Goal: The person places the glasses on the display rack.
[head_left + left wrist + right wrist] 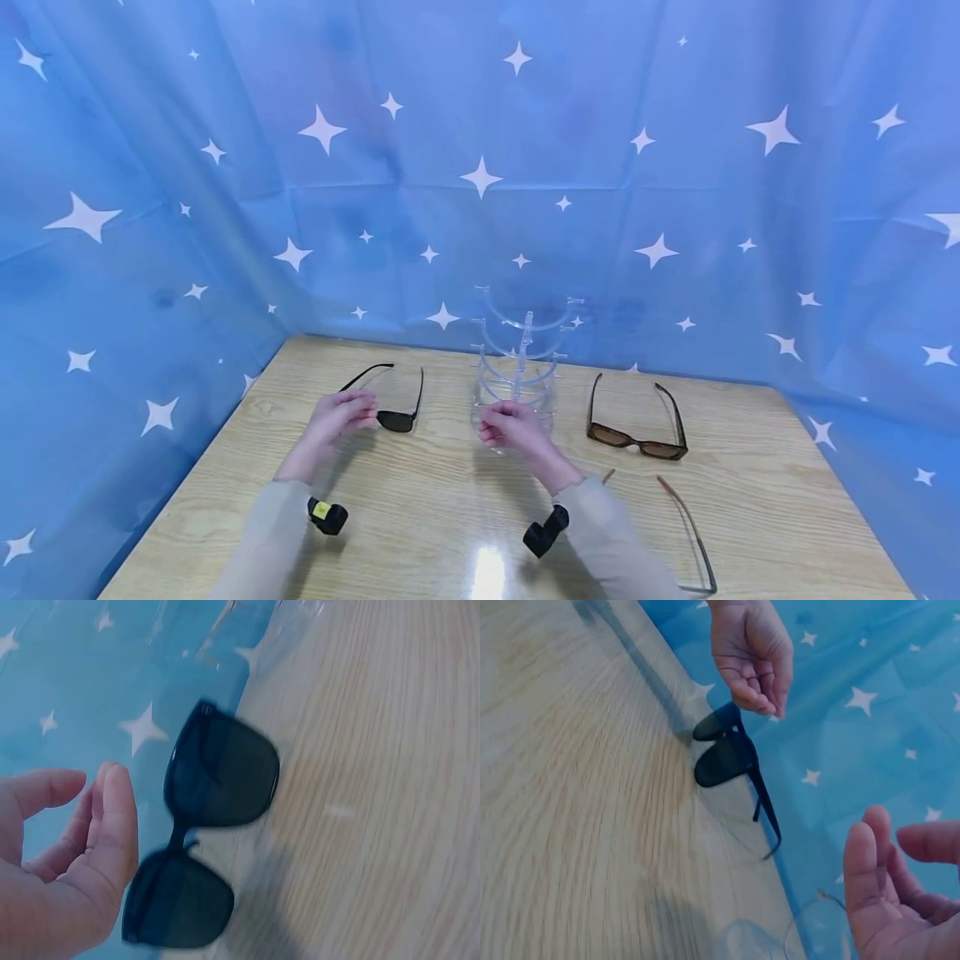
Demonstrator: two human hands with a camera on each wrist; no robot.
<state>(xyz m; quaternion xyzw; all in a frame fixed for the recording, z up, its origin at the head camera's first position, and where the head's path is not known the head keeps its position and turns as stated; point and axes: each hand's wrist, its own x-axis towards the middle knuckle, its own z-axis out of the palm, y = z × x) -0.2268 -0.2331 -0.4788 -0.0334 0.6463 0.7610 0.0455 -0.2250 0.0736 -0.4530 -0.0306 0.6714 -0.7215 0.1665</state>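
Observation:
A pair of black sunglasses [395,422] lies on the table at the left, temples towards the back. Just beside its dark lenses hovers my left hand [339,425]; the left wrist view shows loosely bent fingers [120,817], a gap from the thumb, and nothing held. In the middle, a clear display stand [522,354] with several curved tiers stands near the back edge, no glasses on it. My right hand [522,437] is in front of its base, covering part of it. In the right wrist view its fingers [861,862] are relaxed, apart from the thumb and without an object.
Tortoiseshell sunglasses [637,442] lie right of the stand. Nearer the front, another pair of glasses with brown temples [692,525] is partly hidden by my right sleeve [618,542]. A blue star-patterned cloth [420,217] hangs behind and beside the wooden table [420,517].

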